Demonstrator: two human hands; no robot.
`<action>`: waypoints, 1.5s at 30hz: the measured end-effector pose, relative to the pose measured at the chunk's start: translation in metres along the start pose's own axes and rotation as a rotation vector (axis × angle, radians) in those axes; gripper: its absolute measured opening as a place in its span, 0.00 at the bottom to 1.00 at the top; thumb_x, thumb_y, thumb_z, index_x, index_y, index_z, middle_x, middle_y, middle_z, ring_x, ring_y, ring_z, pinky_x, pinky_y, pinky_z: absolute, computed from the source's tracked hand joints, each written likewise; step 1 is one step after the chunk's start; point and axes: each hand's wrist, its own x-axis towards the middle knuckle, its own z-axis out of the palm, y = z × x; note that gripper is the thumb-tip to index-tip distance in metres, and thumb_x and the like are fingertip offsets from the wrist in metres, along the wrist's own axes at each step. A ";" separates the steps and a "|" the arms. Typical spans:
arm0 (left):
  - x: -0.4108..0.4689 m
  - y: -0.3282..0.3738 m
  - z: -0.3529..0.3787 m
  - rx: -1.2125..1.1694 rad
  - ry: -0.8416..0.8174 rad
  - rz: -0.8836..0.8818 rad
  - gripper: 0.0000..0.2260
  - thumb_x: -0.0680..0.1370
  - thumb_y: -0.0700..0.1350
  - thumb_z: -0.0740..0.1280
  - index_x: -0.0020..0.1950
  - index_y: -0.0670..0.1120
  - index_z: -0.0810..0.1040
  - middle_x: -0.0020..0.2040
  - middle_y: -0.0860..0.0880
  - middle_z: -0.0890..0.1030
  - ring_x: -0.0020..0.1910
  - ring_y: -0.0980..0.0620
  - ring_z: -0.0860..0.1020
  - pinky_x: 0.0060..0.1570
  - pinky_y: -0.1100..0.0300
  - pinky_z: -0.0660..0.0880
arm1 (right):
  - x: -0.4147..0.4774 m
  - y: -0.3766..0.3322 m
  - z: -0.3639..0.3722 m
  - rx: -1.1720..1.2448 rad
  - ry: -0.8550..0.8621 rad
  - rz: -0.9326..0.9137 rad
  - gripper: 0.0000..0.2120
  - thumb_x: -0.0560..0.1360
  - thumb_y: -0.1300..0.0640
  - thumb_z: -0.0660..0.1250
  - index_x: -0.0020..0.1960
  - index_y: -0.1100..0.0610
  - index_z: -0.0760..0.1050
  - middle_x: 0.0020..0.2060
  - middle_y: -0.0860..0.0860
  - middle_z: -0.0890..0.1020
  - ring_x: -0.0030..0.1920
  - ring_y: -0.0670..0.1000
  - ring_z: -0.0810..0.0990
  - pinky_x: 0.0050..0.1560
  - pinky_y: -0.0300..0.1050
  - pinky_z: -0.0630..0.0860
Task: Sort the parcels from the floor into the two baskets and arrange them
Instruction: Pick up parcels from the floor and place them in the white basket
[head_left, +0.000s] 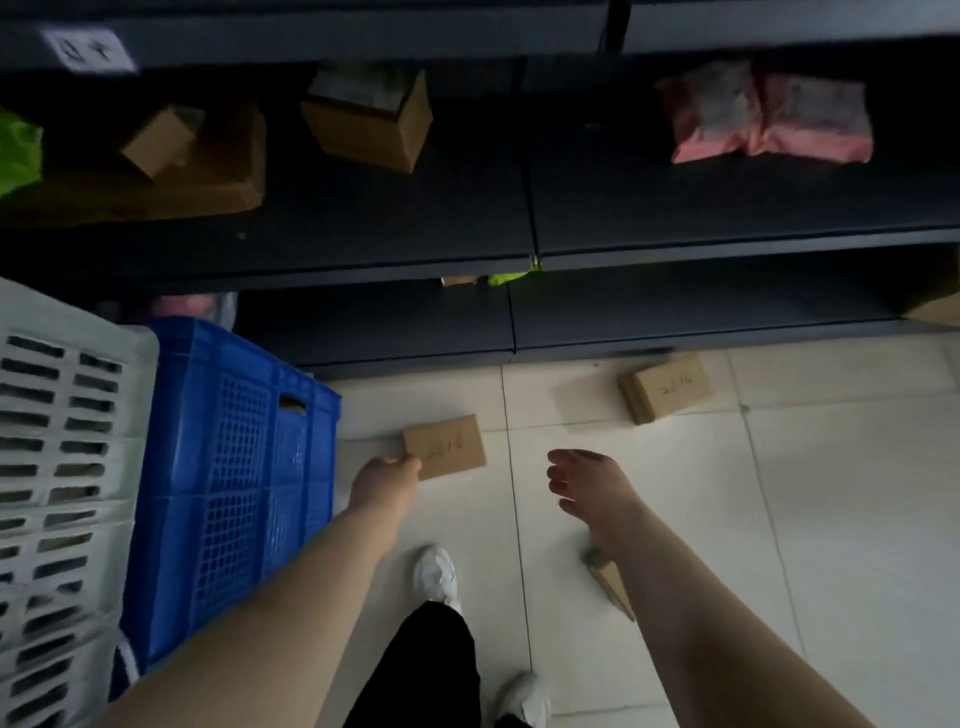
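My left hand (387, 480) grips the near left corner of a flat brown cardboard parcel (449, 447) with handwriting on it, just right of the blue basket (228, 467). A white basket (57, 467) stands left of the blue one. My right hand (589, 486) hovers over the tiles with fingers apart and holds nothing. A second brown parcel (665, 387) lies on the floor farther right, near the shelf base. A third parcel (610, 584) lies on the floor, partly hidden under my right forearm.
Dark shelving (675, 218) runs across the back and holds cardboard boxes (369, 117), pink bags (763, 111) and a green bag (18, 150). My feet in white shoes (439, 574) stand on the pale tiled floor (831, 493) between my arms.
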 end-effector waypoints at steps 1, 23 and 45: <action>0.021 -0.002 0.006 0.011 -0.005 -0.021 0.16 0.80 0.45 0.59 0.54 0.33 0.77 0.41 0.39 0.77 0.43 0.42 0.76 0.44 0.53 0.70 | 0.023 0.003 0.007 0.017 0.019 -0.003 0.09 0.76 0.65 0.62 0.45 0.73 0.71 0.36 0.61 0.70 0.37 0.52 0.65 0.38 0.49 0.66; 0.359 -0.124 0.171 0.051 0.077 -0.151 0.13 0.78 0.44 0.63 0.61 0.41 0.75 0.59 0.39 0.78 0.57 0.39 0.77 0.53 0.51 0.73 | 0.379 0.134 0.138 -0.327 -0.140 -0.110 0.11 0.80 0.62 0.56 0.43 0.49 0.70 0.40 0.43 0.67 0.36 0.43 0.66 0.28 0.30 0.62; 0.226 -0.109 0.393 0.087 -0.229 -0.214 0.19 0.79 0.43 0.60 0.68 0.36 0.70 0.68 0.36 0.72 0.66 0.39 0.72 0.56 0.55 0.70 | 0.379 0.234 -0.147 -0.192 0.315 0.004 0.24 0.79 0.54 0.62 0.74 0.57 0.68 0.69 0.55 0.74 0.58 0.53 0.76 0.60 0.47 0.73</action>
